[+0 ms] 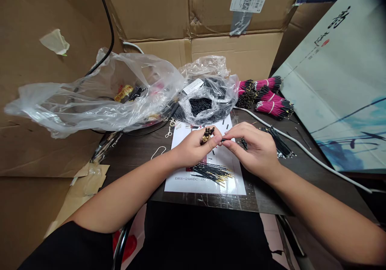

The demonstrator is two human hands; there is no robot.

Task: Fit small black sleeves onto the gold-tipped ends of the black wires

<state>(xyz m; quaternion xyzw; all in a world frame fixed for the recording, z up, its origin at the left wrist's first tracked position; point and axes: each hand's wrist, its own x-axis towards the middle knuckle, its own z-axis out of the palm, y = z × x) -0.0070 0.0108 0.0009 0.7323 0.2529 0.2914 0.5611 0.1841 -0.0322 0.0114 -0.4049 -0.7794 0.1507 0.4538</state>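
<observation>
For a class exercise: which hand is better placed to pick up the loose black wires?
Probably the right hand: it lies nearest the loose black wires; the left hand grips a gold-tipped wire bundle.

Two hands (194, 149) (256, 151), three pink wire bundles (274, 109).

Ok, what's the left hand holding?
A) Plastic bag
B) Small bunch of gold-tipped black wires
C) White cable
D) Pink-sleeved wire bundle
B. The left hand pinches the small bunch of gold-tipped black wires in its fingers, above the white printed sheet.
</observation>
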